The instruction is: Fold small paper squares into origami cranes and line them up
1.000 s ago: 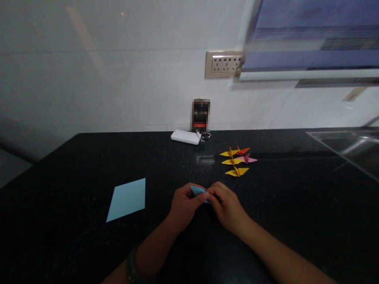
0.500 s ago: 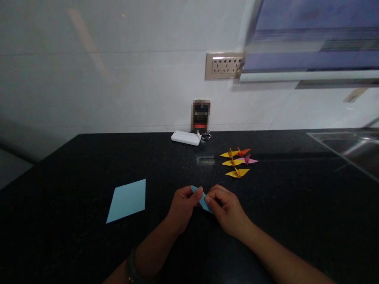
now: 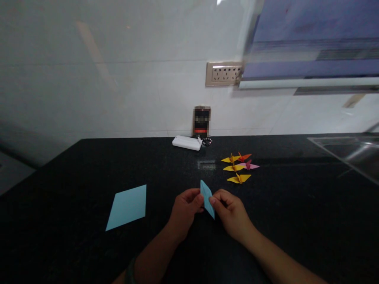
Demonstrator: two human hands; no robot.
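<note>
A small folded piece of light blue origami paper (image 3: pixel 207 197) stands tilted between my two hands, above the dark counter. My left hand (image 3: pixel 188 205) pinches its left edge with the thumb in front. On the opposite edge, the thumb and fingers of my right hand (image 3: pixel 227 207) are closed on it. A flat light blue sheet (image 3: pixel 128 207) lies on the counter to the left. Beyond my right hand sit several folded paper cranes: yellow ones (image 3: pixel 239 178), an orange one (image 3: pixel 244 157) and a pink one (image 3: pixel 250 166).
Black countertop (image 3: pixel 74 177) runs back to a pale wall. A white oblong device (image 3: pixel 187 142) with a beaded strap lies at the rear, before a blurred dark object (image 3: pixel 201 121). A metal sink (image 3: pixel 352 152) is at right; a socket panel (image 3: pixel 224 73) is above.
The folded blue paper has turned more upright and shows more of its face. My fingers have shifted to its side edges. The whole view has tilted up slightly.
</note>
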